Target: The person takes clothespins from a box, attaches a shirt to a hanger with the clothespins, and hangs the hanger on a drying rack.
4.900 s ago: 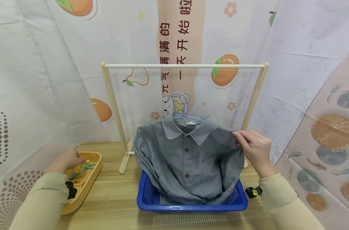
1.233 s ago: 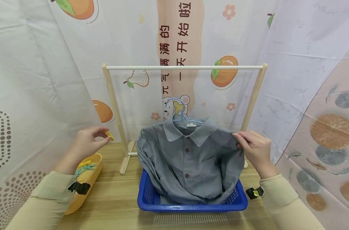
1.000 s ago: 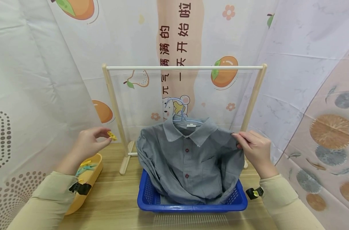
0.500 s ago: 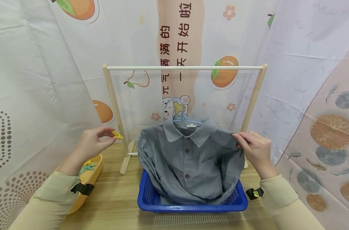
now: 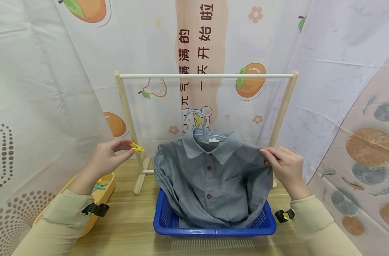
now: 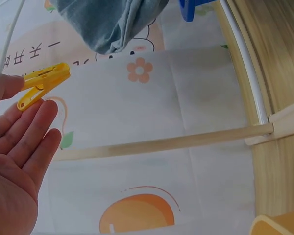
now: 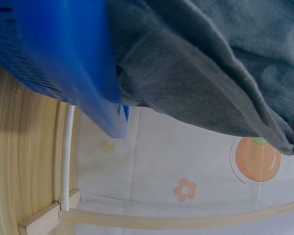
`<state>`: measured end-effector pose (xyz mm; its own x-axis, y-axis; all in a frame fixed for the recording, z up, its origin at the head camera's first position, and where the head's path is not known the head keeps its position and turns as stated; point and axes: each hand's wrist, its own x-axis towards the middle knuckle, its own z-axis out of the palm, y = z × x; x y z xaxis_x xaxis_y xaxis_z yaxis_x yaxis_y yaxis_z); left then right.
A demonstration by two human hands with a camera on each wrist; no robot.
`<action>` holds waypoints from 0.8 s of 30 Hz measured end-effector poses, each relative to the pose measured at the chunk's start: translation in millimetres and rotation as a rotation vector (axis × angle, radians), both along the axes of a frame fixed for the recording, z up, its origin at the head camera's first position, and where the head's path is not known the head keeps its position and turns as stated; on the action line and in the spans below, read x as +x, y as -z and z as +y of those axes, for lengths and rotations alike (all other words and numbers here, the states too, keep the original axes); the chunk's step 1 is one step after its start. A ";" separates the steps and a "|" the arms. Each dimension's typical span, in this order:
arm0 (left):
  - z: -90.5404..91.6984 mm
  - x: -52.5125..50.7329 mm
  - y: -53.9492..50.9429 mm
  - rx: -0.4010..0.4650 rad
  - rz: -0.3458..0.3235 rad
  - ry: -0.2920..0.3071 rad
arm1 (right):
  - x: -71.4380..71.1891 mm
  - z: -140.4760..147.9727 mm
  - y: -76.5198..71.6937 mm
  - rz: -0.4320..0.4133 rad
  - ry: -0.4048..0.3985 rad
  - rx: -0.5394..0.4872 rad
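Note:
A yellow clothespin (image 5: 137, 147) is pinched between thumb and fingers of my left hand (image 5: 109, 156), out in the air left of the shirt. The left wrist view shows the same clothespin (image 6: 45, 83) with its handle ends in my grip. My right hand (image 5: 285, 167) pinches the grey button-up shirt (image 5: 210, 177) at its right-side shoulder. A light blue hanger (image 5: 203, 121) sits inside the collar, its hook standing free below the rail. The shirt's lower part lies in the blue basket (image 5: 215, 232); in the right wrist view only a bit of my hand shows.
A wooden rack with a white rail (image 5: 207, 75) stands behind the shirt. Left on the table (image 5: 127, 220) is a yellow-orange tray (image 5: 109, 190) holding several clothespins, partly hidden by my left forearm. Printed curtains (image 5: 143, 42) close off the back and sides.
My left hand has come up out of the tray with a yellow clothespin and moved right toward the shirt. My right hand stays on the shirt's shoulder.

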<state>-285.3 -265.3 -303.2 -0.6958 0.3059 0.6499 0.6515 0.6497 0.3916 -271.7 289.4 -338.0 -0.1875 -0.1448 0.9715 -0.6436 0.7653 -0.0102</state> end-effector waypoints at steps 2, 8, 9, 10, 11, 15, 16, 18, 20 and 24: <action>1.7 -0.8 -0.8 0.007 0.010 0.021 | 0.1 0.1 0.0 0.001 -0.001 0.002; 6.5 -3.5 -3.1 0.018 0.011 0.045 | 1.1 0.6 0.0 0.000 0.024 0.012; 7.2 -3.9 -3.7 0.019 0.008 0.046 | 1.5 0.5 -0.2 0.000 0.031 0.015; 8.0 -4.0 -4.5 0.019 0.007 0.045 | 2.0 0.1 -0.5 0.001 0.038 0.018; 8.7 -4.3 -5.2 0.021 0.011 0.045 | 2.4 -0.3 -0.9 0.004 0.046 0.022; 11.0 -6.2 -7.6 0.033 0.034 0.060 | 3.6 -1.8 -2.0 0.011 0.059 0.033; 11.5 -6.9 -8.2 0.036 0.042 0.064 | 3.7 -2.0 -2.2 0.013 0.060 0.035; 12.9 -8.1 -9.9 0.041 0.056 0.077 | 3.7 -2.3 -2.4 0.016 0.062 0.037; 14.2 -9.5 -11.6 0.040 0.067 0.083 | 3.7 -2.3 -2.5 0.018 0.062 0.038; 15.7 -11.6 -14.3 0.027 0.073 0.084 | 2.9 -1.9 -2.1 0.024 0.068 0.044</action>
